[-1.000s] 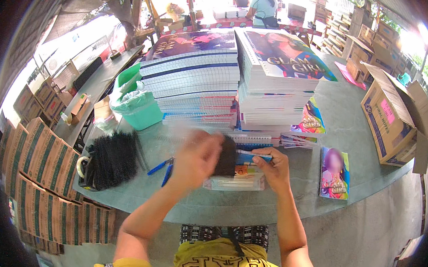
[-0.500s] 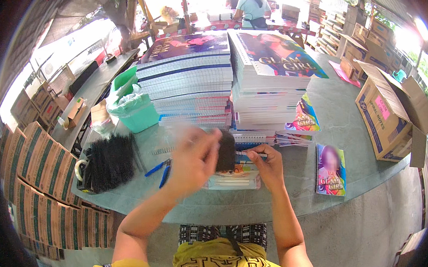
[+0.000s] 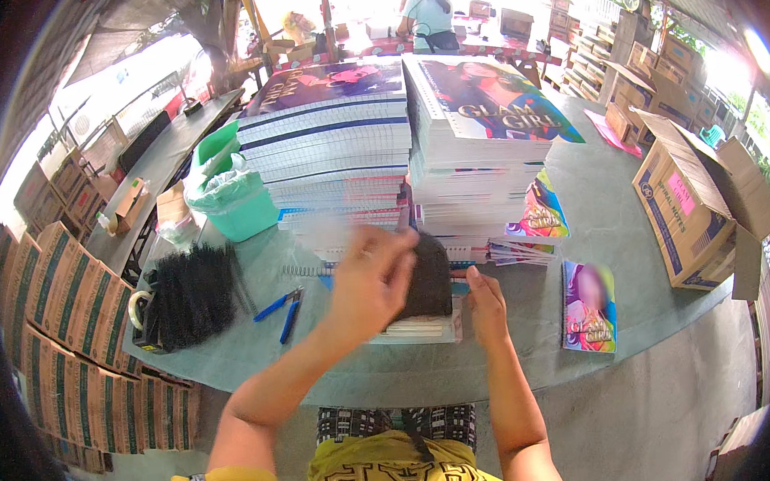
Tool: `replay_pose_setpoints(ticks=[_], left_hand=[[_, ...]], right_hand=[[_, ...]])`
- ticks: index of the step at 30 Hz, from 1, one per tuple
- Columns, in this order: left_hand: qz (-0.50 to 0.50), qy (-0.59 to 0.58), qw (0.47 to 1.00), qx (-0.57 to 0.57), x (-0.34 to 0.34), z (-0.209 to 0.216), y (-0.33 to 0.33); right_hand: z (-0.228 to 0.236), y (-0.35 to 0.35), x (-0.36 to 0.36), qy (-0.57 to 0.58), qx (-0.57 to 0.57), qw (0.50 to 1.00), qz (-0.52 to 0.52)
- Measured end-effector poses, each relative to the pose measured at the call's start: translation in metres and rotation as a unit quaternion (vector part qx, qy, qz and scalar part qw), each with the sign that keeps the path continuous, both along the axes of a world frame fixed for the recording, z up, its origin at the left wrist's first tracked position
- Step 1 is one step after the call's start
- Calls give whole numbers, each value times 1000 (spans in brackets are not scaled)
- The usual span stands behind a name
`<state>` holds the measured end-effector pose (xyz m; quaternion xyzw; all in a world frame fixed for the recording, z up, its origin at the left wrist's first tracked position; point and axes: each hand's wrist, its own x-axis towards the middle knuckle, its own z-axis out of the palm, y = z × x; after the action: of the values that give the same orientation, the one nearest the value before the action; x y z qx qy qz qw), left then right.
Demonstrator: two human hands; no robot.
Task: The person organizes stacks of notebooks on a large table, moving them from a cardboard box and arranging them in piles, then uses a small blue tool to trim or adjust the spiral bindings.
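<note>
My left hand [image 3: 365, 284], slightly blurred, is closed with its fingertips pinched beside a dark flat piece with a rounded top [image 3: 430, 281]; what the pinch holds cannot be made out. My right hand [image 3: 488, 305] is closed at the right side of this dark piece, thumb up, at the edge of a notebook [image 3: 461, 264] mostly hidden behind it. Beneath both lies a low stack of small notebooks [image 3: 419, 332]. Blue-handled pliers [image 3: 290, 320] lie left of my left hand. A loose spiral coil [image 3: 303, 271] lies behind them.
Two tall stacks of printed sheets [image 3: 325, 136] and covers [image 3: 491, 107] stand ahead. A green bin [image 3: 233, 208] and a black bundle of coils [image 3: 194, 296] are at left. One colourful notebook [image 3: 589, 309] and an open carton [image 3: 684, 202] sit at right. A person [image 3: 431, 19] is far off.
The dark piece has shifted right and lower, covering more of the small stack. My left hand has moved right, leaving the pliers in full view. My right hand has turned more upright.
</note>
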<state>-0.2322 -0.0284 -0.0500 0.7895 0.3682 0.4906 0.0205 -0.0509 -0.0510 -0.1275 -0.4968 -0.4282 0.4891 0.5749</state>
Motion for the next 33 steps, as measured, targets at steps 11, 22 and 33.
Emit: replay_pose_setpoints(ticks=[11,22,33], left_hand=[[-152,191,951,-192,7,-102,-57],[-94,173,980,2,40,-17,-14],[-136,151,973,-107,43,-20,9]], right_hand=[[7,5,-2,-105,170,975,99],[-25,5,4,-81,121,988,53],[-18,0,2,-314,199,928,9]])
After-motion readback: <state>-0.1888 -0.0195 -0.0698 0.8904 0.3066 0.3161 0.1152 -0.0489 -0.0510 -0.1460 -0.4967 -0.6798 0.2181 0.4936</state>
